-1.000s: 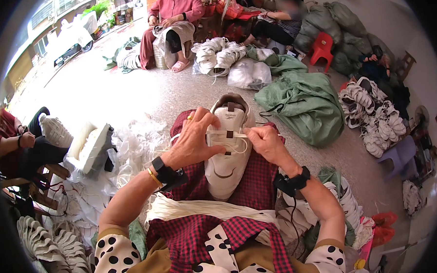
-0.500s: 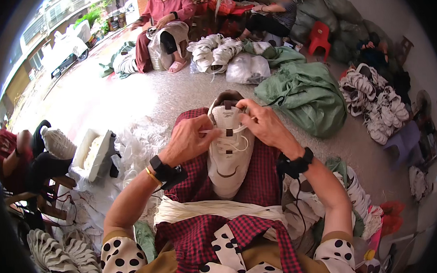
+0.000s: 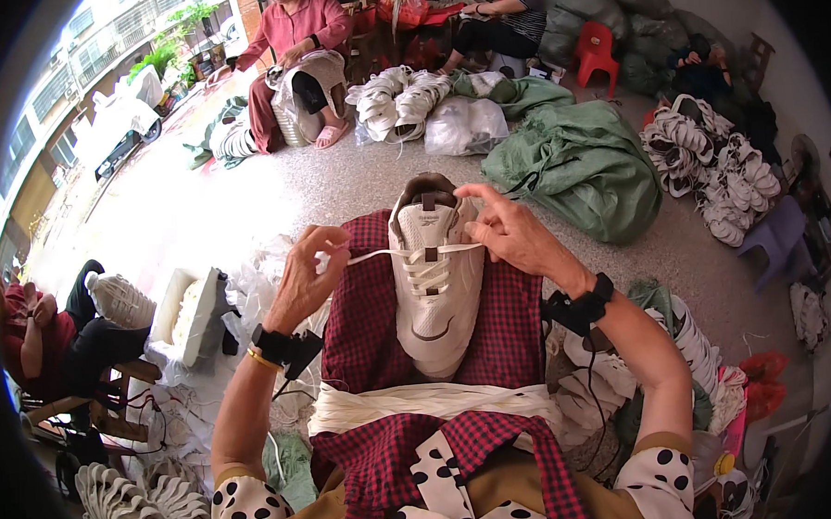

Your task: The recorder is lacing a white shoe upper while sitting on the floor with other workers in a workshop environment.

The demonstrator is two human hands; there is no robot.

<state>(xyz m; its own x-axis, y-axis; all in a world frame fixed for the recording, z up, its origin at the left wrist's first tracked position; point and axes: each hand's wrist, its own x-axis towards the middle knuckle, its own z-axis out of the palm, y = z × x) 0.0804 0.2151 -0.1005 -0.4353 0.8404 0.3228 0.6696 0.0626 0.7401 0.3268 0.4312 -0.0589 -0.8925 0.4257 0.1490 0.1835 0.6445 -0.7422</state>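
A cream sneaker (image 3: 441, 323) rests toe toward me on a red-and-black checked cloth (image 3: 362, 308) over my lap. A white shoelace (image 3: 371, 254) crosses its tongue and runs taut out to the left. My left hand (image 3: 309, 271) pinches the lace, well off the shoe's side. My right hand (image 3: 516, 236) grips the sneaker's right edge by the upper eyelets, thumb against the shoe and index finger stretched toward the collar. Part of its fingers is hidden, so whether lace is also in them does not show. Lower rows of lacing lie across the shoe.
Loose white laces (image 3: 431, 403) lie over my lap. A green sack (image 3: 574, 174) sits ahead right, and shoe piles (image 3: 708, 168) lie farther right. A white box (image 3: 186, 316) stands left. More shoe parts (image 3: 120, 504) lie at lower left. Other people (image 3: 299, 33) sit around.
My left hand has moved left, away from the shoe, drawing the lace out straight. The loose loop over the tongue is gone. My right hand stays at the shoe's right edge.
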